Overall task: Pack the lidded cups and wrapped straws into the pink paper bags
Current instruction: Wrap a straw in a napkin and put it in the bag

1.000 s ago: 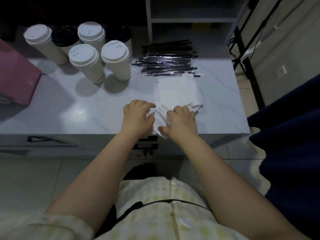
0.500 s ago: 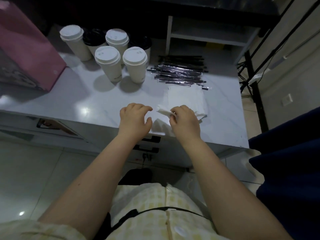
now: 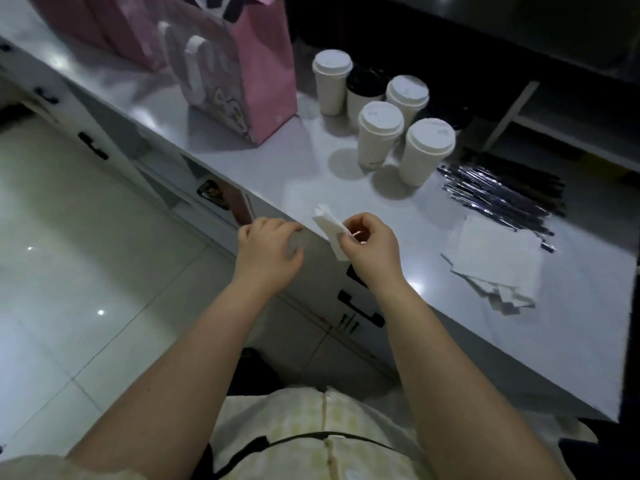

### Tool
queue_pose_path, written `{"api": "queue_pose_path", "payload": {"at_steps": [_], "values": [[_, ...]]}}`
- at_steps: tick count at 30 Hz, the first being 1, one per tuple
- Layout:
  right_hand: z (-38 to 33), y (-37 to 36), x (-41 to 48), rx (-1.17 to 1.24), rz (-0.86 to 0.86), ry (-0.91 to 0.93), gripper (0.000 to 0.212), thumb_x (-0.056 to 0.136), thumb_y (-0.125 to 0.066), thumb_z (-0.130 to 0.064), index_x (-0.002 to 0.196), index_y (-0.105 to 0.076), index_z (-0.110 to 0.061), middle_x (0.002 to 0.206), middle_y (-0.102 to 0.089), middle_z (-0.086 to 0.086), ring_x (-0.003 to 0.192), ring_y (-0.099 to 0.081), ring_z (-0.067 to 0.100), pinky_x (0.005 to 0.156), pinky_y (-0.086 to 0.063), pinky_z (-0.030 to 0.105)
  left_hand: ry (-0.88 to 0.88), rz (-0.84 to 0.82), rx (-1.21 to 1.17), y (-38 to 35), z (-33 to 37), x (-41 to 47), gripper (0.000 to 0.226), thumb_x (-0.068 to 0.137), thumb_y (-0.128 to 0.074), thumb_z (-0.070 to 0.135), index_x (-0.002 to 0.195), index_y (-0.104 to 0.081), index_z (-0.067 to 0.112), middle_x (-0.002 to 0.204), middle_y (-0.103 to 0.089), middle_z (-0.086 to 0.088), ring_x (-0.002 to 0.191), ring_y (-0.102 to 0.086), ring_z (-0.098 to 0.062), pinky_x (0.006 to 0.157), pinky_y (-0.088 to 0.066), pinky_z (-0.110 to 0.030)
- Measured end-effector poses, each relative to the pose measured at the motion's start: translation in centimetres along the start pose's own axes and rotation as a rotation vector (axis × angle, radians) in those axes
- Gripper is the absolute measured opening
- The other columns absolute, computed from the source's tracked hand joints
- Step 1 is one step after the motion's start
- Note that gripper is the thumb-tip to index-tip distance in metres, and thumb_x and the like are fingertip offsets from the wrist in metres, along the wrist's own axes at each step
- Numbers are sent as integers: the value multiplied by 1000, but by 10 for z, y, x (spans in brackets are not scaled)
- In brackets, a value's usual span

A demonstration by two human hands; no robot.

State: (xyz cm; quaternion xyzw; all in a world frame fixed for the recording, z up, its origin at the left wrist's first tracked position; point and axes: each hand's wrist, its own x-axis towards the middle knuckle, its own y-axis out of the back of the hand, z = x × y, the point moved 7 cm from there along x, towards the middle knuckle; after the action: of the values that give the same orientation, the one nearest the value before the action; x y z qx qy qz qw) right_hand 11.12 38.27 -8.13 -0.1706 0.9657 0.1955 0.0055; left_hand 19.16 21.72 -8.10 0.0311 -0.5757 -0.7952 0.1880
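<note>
The right hand (image 3: 370, 247) has lifted a napkin (image 3: 330, 233) off the stack (image 3: 495, 261) (left hand (image 3: 268, 254) released).

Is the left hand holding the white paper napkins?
No, the right hand pinches the folded white paper napkins, while the left hand holds nothing.

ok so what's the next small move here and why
Probably carry the napkins pinched in the right hand leftward to the nearest pink bag and drop them in: they are held up at the counter edge, the left hand is empty, and the bag stands upright close by.
</note>
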Motion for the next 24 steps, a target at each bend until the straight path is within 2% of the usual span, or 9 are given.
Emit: {"api": "queue_pose_path", "payload": {"at_steps": [2, 6, 8, 11, 14, 18, 22, 24], "values": [[-16, -28, 11, -29, -46, 17, 13, 82, -63, -17, 80, -60, -29, 79, -61, -9, 63, -55, -4, 51, -40, 13, 54, 2, 2, 9, -29, 2, 35, 82, -66, 28, 117, -65, 24, 115, -64, 2, 115, -51, -26, 95, -30, -43], [-57, -102, 36, -132, -128, 99, 17, 80, -65, -14, 77, -59, -30, 83, -63, -5, 67, -56, 5, 58, -47, 24, 130, 35, 43, 35, -97, 6, 36, 79, -66, 28, 115, -66, 24, 113, -65, 2, 113, -52, -26, 93, -32, -42], [-82, -146, 48, -164, -163, 155, 20, 78, -65, -12, 75, -59, -30, 83, -62, -5, 69, -57, 9, 58, -44, 21, 157, 57, 43, 51, -137, 12, 35, 78, -67, 29, 113, -67, 24, 111, -66, 1, 112, -53, -26, 92, -31, -41], [-119, -211, 70, -204, -170, 225, 22, 77, -65, -11, 74, -58, -31, 82, -59, -7, 69, -54, 5, 55, -37, 13, 190, 59, 56, 76, -201, 26, 36, 80, -65, 31, 116, -65, 25, 114, -64, 2, 114, -51, -25, 94, -30, -40], [-153, -275, 94, -291, -177, 300, 12, 81, -65, -12, 81, -62, -24, 83, -56, -8, 73, -52, 10, 62, -40, 23, 226, 65, 55, 100, -265, 48, 40, 82, -62, 31, 121, -63, 27, 118, -62, 3, 118, -47, -23, 94, -28, -38], [-200, -323, 129, -385, -104, 386, 10, 85, -63, -11, 93, -66, -16, 92, -55, -7, 85, -53, 13, 69, -40, 27, 232, 89, 27, 134, -334, 95, 38, 83, -63, 31, 120, -63, 26, 117, -62, 3, 118, -45, -24, 94, -27, -38], [-261, -320, 171, -363, 39, 472, 8, 86, -67, -11, 93, -66, -15, 88, -54, -10, 82, -48, 5, 66, -35, 17, 140, 139, -14, 177, -360, 169, 38, 83, -64, 30, 120, -64, 23, 118, -63, 0, 118, -46, -26, 96, -30, -41], [-290, -308, 190, -318, 110, 482, 8, 85, -68, -14, 91, -65, -19, 87, -54, -13, 80, -48, 2, 67, -37, 14, 71, 163, -24, 199, -357, 214, 39, 82, -64, 31, 121, -64, 24, 119, -63, 1, 118, -47, -26, 96, -32, -41]]}}
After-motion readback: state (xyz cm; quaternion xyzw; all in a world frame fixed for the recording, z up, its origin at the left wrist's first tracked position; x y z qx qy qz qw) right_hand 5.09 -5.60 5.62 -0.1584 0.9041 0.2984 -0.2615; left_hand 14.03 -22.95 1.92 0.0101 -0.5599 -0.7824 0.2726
